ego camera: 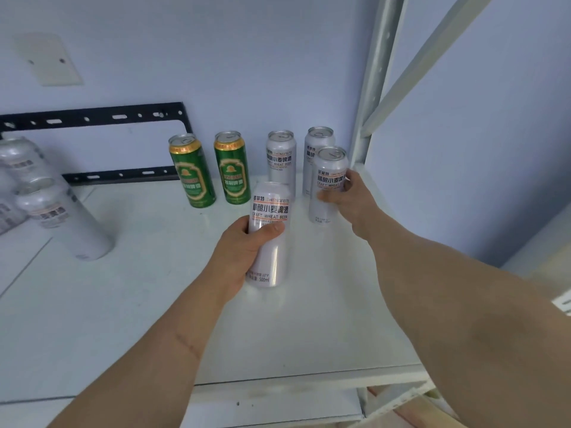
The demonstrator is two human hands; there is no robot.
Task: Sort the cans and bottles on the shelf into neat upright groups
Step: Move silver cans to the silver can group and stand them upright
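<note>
Shelf [154,304] of white board lies in front of you, and behind it is a pale blue wall [216,41] with a black metal bracket [92,117] fixed on it. At the right side a grey upright post [375,78] of the shelf frame stands with a slanted brace.

Your left hand [244,251] holds a white can [269,233] near the middle of the shelf. The fingers and thumb are curled around its lower half, the thumb across the front under the words "CRAFT WHEAT BEER". This can stands upright with the long axis vertical; whether the bottom touches the board you cannot tell from here.

Your right hand [346,196] grips a second white can [328,186] near the post, with the thumb on the front and the fingers wrapped around the right side. It is upright also, the pull tab at the top.

Just behind it stands a third white can [318,143], and to the left of that a fourth white can [281,159], both upright against the wall. More to the left two green cans [213,171] stand upright side by side, a little apart. At the far left edge some more white cans [46,196] appear, blurred; they look upright.
</note>
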